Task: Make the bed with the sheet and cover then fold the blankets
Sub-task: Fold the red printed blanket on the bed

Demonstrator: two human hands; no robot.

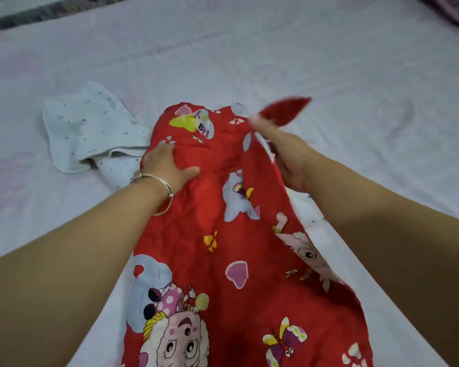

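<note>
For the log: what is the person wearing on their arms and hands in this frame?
Both forearms are bare, with no sleeves in view. The left hand has no glove; at its wrist sit thin silver-coloured bangles, plain and round, apparently two. The right hand is also bare, with no bracelet, watch or ring visible from this angle.

There was a single view, taken from the person's head and looking forward and steeply down along both bare forearms. It sat close to the work: the arms entered from the lower corners and filled much of the bottom half, and the red blanket [223, 234] ran off the bottom edge. The bed [329, 62] filled nearly all the rest, receding to the top edge. The wide lens bowed the bed's far border in the upper left. No second view shared the scene.
</note>
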